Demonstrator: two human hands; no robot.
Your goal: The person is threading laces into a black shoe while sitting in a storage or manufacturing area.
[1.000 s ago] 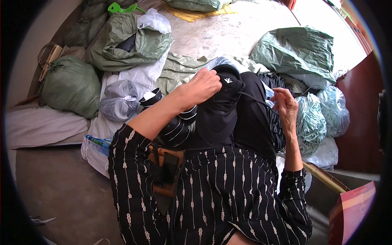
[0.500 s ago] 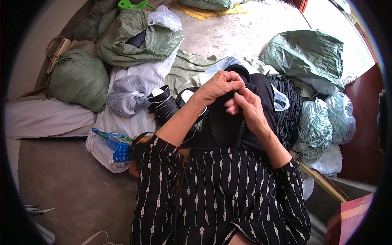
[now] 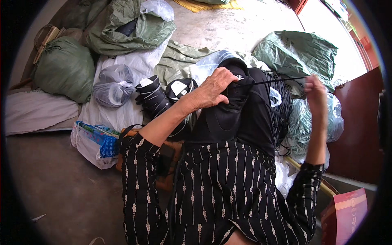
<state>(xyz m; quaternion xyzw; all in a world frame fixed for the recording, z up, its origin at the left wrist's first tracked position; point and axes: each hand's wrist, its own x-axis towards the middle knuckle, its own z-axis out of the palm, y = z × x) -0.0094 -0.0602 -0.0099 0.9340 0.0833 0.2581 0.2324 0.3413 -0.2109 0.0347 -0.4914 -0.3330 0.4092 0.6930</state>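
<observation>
A black shoe upper (image 3: 221, 123) lies across my lap, its rounded toe toward me and its tongue, marked in white, on the far side. My left hand (image 3: 214, 89) grips it by the left of the lacing, thumb and fingers bent over the edge. From the eyelets a black shoelace (image 3: 272, 81) runs taut to the right. Its far part is pinched in my right hand (image 3: 317, 92), which is raised off to the right and slightly blurred. Left of my knees sit a stack of black shoe pieces (image 3: 153, 96) and another black and white shoe piece (image 3: 179, 88).
Bundles of black laces (image 3: 281, 112) and pale green laces (image 3: 300, 120) lie right of my legs. Beyond are a green sack (image 3: 296, 53) and a dark red door (image 3: 355, 126). At left stand a tied clear bag (image 3: 113, 86), a full green sack (image 3: 63, 71) and an opened sack (image 3: 151, 38).
My right hand has moved from beside the left one far out to the right, drawing the shoelace straight. My left hand has shifted slightly and stays at the shoe upper.
</observation>
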